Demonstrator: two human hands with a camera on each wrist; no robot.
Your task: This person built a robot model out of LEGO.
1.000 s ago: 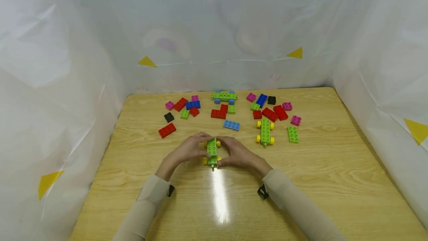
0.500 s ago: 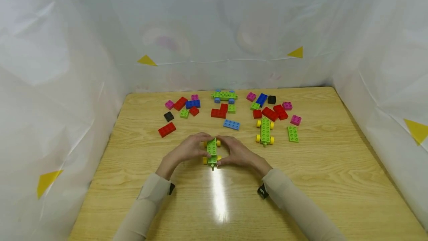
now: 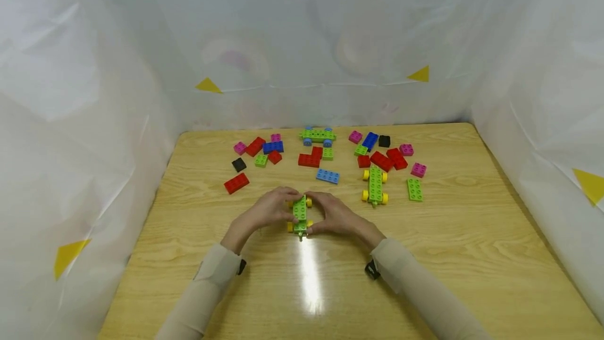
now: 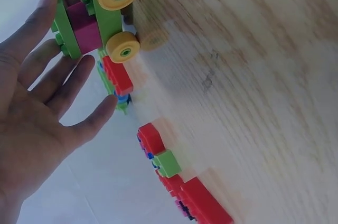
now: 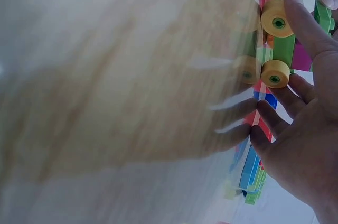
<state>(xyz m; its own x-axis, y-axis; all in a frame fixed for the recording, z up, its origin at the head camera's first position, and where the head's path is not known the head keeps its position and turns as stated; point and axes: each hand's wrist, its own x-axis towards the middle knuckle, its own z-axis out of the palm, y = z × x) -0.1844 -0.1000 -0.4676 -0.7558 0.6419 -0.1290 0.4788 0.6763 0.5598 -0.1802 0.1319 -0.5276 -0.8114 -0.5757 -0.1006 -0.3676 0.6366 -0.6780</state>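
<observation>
Low over the table, a green toy car base (image 3: 300, 229) with yellow wheels stands between the two hands. A magenta brick (image 4: 86, 26) sits on it, and a flat green brick (image 4: 64, 22) lies on top of that. My left hand (image 3: 269, 209) pinches the flat green brick from the left, thumb at one end and fingertips at the other. From the right, my right hand (image 3: 337, 216) grips the car base between its thumb at the near end and its fingers at the far end. The far fingertips are partly hidden.
Beyond the hands lie a light blue brick (image 3: 327, 176), a red brick (image 3: 236, 183) and several other loose bricks. A second yellow-wheeled base (image 3: 375, 186) stands to the right, beside a green brick (image 3: 414, 190). A blue-wheeled base (image 3: 317, 135) stands at the back edge.
</observation>
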